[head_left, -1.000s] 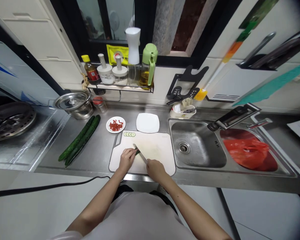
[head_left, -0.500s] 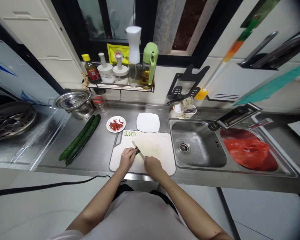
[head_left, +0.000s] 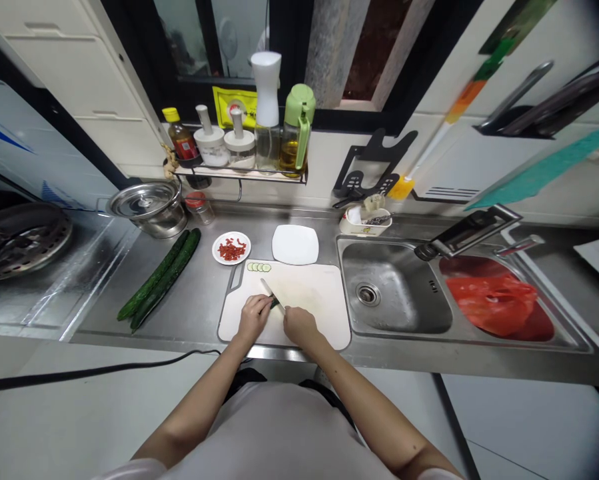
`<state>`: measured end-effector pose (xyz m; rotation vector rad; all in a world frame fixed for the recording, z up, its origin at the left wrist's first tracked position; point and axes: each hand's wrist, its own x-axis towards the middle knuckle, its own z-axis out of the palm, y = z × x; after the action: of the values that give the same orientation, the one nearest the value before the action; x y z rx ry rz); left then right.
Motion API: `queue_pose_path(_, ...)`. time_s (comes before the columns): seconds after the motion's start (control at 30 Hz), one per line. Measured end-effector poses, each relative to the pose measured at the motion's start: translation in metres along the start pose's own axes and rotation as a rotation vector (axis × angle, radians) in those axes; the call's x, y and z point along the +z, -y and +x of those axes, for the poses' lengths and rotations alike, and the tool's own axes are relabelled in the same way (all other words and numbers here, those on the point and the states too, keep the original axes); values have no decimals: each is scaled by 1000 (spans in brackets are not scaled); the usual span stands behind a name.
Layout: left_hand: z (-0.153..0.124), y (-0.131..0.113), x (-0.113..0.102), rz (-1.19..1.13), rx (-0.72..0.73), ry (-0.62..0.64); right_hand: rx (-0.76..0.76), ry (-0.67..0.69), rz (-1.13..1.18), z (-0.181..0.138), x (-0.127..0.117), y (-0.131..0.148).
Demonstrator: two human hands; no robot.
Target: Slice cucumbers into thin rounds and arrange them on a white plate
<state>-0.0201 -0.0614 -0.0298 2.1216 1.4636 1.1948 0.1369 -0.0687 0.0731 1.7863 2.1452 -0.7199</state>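
My right hand (head_left: 300, 327) is closed round the handle of a kitchen knife (head_left: 273, 295), whose blade slants up and to the left over the white cutting board (head_left: 329, 293). Under my left hand (head_left: 254, 316) a small dark green piece of cucumber (head_left: 274, 303) shows, pressed by the curled fingers right beside the blade. Most of that piece is hidden by the hand and the knife. A short row of cucumber slices (head_left: 258, 267) lies overlapping at the board's top left corner.
Behind the board are a plate of chopped red pieces (head_left: 232, 249) and a white plate (head_left: 295, 245). Two whole cucumbers (head_left: 162, 283) lie left, by a lidded steel pot (head_left: 149, 207). A sink (head_left: 399, 287) adjoins on the right, with a red bag (head_left: 494, 303) in its second basin.
My right hand and the knife have shifted slightly left and up, towards my left hand. The left hand stays nearly in place on the cucumber piece.
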Motion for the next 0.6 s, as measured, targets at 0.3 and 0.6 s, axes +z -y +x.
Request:
queue_pose_path(0.3, 1, -1, 0, 1, 0, 2, -21, -11, -15, 7, 2, 3)
queue_pose_path(0.6, 0, -3, -1, 0, -5, 7, -30, -7, -13, 12, 0, 7)
